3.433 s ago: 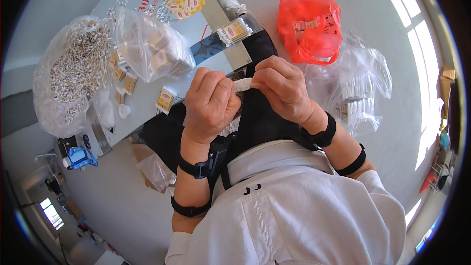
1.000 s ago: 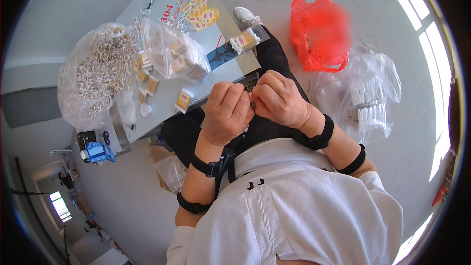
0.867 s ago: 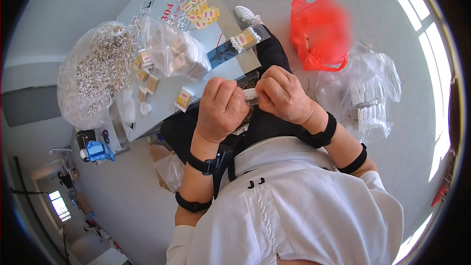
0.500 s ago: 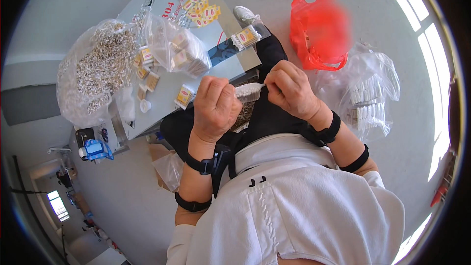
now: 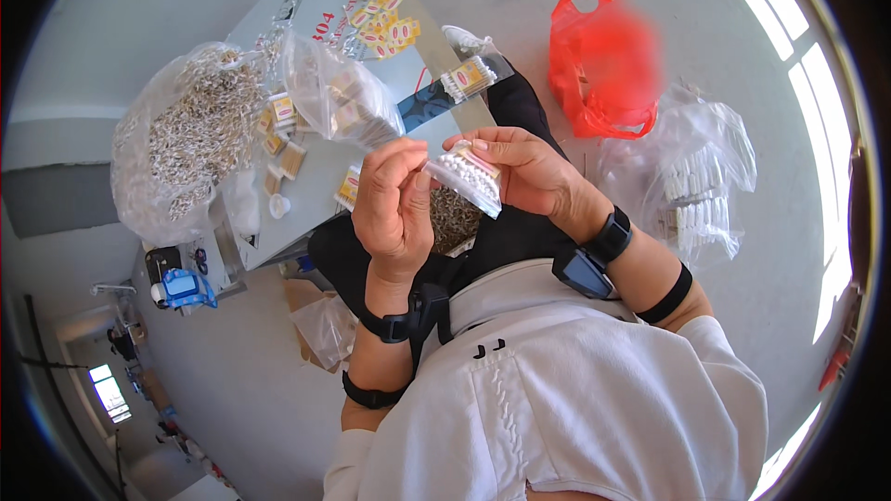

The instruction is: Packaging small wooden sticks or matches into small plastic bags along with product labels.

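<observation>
Between thumb and fingers, my right hand [image 5: 529, 172] grips a small clear bag of cotton swabs [image 5: 469, 176]. The bag is tilted, its white swab tips facing me, and part of a yellow label shows near my thumb. Close to the bag's left edge is my left hand [image 5: 394, 209], its fingers loosely bent and the thumb apart from them. Whether its fingertips touch the plastic I cannot tell. Below the hands, between my legs, a mass of loose brown-and-white swabs [image 5: 455, 223] shows in part.
On the table [image 5: 306, 167] at left stand a big clear bag of loose swabs [image 5: 200, 130], a bag of packed bundles [image 5: 348, 97] and several yellow labels [image 5: 385, 28]. A swab pack [image 5: 467, 79] lies by the table edge. A red bag [image 5: 603, 65] and a clear bag of white packs [image 5: 696, 186] rest on the floor.
The swab bag has turned so its tips face me. My left fingers, earlier closed near its edge, have loosened and spread; my right hand has shifted from a pinch to a fuller hold.
</observation>
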`<action>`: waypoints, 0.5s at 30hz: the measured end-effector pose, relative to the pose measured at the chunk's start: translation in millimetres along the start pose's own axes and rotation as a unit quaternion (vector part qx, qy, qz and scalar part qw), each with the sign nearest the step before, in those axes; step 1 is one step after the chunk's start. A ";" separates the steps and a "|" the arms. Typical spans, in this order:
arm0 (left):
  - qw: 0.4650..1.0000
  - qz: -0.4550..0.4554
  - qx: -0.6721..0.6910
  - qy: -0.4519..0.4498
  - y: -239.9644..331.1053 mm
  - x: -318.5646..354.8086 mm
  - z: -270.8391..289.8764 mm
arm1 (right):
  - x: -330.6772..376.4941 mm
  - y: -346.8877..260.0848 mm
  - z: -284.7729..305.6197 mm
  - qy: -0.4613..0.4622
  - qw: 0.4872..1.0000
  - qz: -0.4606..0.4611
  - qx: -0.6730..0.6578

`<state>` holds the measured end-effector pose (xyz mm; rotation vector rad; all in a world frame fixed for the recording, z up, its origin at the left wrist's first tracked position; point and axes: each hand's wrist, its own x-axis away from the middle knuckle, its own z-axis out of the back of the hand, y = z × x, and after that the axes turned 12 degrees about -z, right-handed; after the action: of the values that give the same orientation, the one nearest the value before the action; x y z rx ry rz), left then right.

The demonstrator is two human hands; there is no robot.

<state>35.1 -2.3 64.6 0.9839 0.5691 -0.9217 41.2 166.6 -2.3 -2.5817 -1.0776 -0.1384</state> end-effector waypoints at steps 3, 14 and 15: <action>0.983 0.114 0.127 0.061 6.9 10.6 -4.0 | 0.5 1.0 -5.0 0.020 1.000 0.024 -0.004; 0.883 0.329 0.316 0.111 6.4 7.2 -3.0 | -3.1 5.5 -10.0 0.081 0.992 0.090 0.034; 0.874 0.345 0.322 0.114 7.1 6.4 -4.3 | -4.0 6.2 -10.0 0.081 0.992 0.089 0.034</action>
<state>44.5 0.7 60.9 1.7682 0.0494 -0.3303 43.1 156.4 4.6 -2.5400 -0.7766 -0.2571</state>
